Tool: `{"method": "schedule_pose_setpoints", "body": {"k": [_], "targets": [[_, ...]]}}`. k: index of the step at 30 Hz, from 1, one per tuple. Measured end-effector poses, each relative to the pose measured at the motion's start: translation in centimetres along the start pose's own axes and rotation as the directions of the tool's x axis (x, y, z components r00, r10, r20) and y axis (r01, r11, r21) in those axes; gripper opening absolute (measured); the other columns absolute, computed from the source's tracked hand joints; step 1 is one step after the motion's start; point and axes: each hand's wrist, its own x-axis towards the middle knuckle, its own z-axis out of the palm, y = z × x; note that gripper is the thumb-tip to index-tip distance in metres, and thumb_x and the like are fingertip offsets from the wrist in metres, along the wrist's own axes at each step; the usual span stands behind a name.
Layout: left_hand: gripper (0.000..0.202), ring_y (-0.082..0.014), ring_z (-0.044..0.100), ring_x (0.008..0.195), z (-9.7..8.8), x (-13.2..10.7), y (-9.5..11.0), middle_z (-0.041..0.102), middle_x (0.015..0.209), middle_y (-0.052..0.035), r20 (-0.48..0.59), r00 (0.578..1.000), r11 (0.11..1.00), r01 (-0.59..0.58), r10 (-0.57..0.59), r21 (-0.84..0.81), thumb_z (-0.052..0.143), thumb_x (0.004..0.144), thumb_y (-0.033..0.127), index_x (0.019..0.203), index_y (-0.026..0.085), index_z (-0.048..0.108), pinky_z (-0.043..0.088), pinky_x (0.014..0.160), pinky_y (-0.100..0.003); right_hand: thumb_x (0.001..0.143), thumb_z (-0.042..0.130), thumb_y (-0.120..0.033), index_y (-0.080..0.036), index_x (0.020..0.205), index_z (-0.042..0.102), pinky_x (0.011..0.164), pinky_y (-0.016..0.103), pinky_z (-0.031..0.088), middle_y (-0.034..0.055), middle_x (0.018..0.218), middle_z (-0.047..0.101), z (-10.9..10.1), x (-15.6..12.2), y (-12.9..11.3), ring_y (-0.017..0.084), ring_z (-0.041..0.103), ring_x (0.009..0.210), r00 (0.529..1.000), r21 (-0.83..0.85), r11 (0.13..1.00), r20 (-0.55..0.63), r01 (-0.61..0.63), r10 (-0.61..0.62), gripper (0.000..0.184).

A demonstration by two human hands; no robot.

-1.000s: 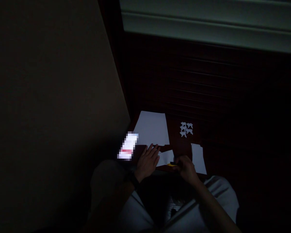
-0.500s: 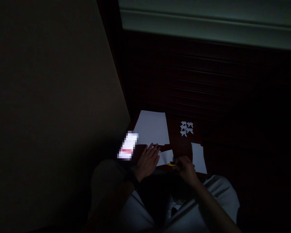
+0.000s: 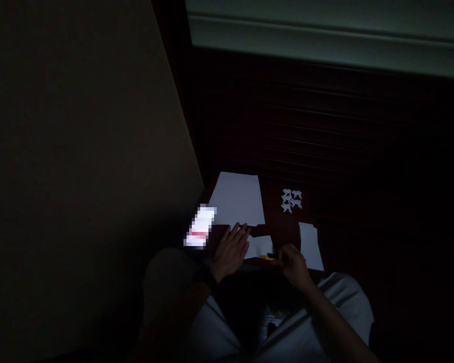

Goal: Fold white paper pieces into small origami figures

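Note:
My left hand (image 3: 231, 249) lies flat with its fingers spread, pressing on a small folded sheet of white paper (image 3: 260, 246) near the front of the dark table. A yellow and black utility knife (image 3: 268, 256) is in my right hand (image 3: 293, 262), whose fingers are closed around it. Its front end meets the lower edge of the small sheet. The dim light hides the blade. Beyond my left hand rests a large white sheet (image 3: 238, 199).
Several small folded paper shapes (image 3: 291, 200) sit on the dark red-brown table (image 3: 274, 214). To the right is a stack of white paper pieces (image 3: 310, 247). A lit phone (image 3: 200, 227), its screen blurred, lies at the left edge. A wall (image 3: 98, 126) rises on the left.
My right hand and the utility knife have shifted slightly right. The small sheet's right part lies a little lower and flatter. My left hand stays in place.

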Motion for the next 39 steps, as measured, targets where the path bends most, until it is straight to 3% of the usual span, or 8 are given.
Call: {"method": "schedule_pose_setpoints", "body": {"k": [27,39], "targets": [[0.046,-0.0204,0.013,0.131,-0.2,0.1,-0.1,0.025,0.141,-0.0019,0.034,0.999,1.0,0.007,-0.007,0.015,0.028,0.09,0.032,0.134,0.021,0.026,0.013,0.107,-0.043,0.067,0.06,-0.01,-0.021,0.068,0.047,0.067,0.03,0.039,0.0018,0.076,0.055,-0.9,-1.2,0.1,0.019,0.051,0.076,0.998,0.006,0.999,0.045,0.04,-0.04,0.017],[0.046,-0.021,0.014,0.131,-0.3,0.2,0.0,0.026,0.141,-0.0028,0.021,1.0,1.0,0.006,-0.006,-0.017,0.028,0.089,0.032,0.134,0.021,0.028,0.012,0.106,-0.045,0.069,0.064,-0.016,-0.022,0.082,0.057,0.077,0.037,0.04,0.0046,0.088,0.06,0.0,-0.7,-0.7,0.023,0.052,0.086,0.995,0.0,0.995,0.006,0.1,-0.1,0.016]]}}
